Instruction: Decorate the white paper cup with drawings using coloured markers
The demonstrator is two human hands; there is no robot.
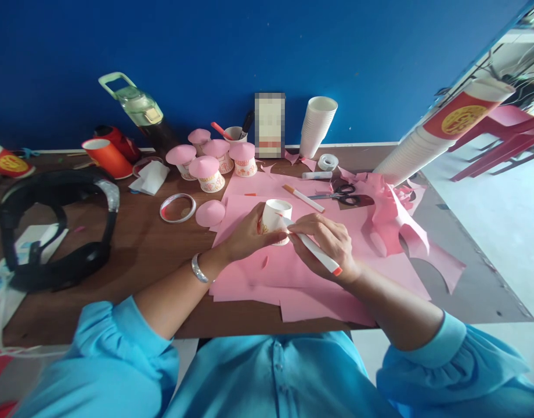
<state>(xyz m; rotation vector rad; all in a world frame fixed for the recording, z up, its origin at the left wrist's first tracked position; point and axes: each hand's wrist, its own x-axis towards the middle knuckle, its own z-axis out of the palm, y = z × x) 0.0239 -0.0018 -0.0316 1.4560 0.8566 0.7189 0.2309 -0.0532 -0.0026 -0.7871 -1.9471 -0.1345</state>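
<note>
My left hand (248, 233) is wrapped round a white paper cup (275, 210) with some orange and yellow marks on its side. In my right hand (325, 241) is a white marker (316, 253) with an orange end, its tip at the cup's wall. Pink paper sheets (249, 276) lie beneath both hands. Just beyond the cup, an orange-capped marker (303, 198) rests on the paper beside black-handled scissors (346, 195). A loose pink paper cone (210, 213) sits left of my left hand.
Several decorated cups with pink cone tops (207, 173) stand at the back, near a bottle (140, 107) and a phone-like upright screen (269, 125). Stacked white cups (318, 125) are behind. Tape rolls (177, 208), pink scraps (391, 220) and a black headset (58, 278) lie around.
</note>
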